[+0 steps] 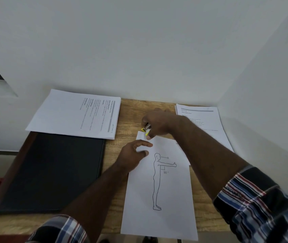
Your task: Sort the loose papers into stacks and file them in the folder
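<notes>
A paper stack with a line drawing of a standing figure (166, 199) lies in the middle of the wooden table. My right hand (157, 124) grips a small yellow and silver stapler (146, 129) at the stack's top left corner. My left hand (132, 155) pinches the stack's left edge just below that corner, thumb on top. A black folder (52, 172) lies shut at the left. A printed stack (74, 114) rests at the back left, overlapping the folder's top edge. Another printed stack (204, 123) lies at the back right, partly under my right forearm.
The wooden table (131, 111) stands against a white wall at the back and right. The drawing stack overhangs the table's front edge. A dark opening shows at the far left of the wall.
</notes>
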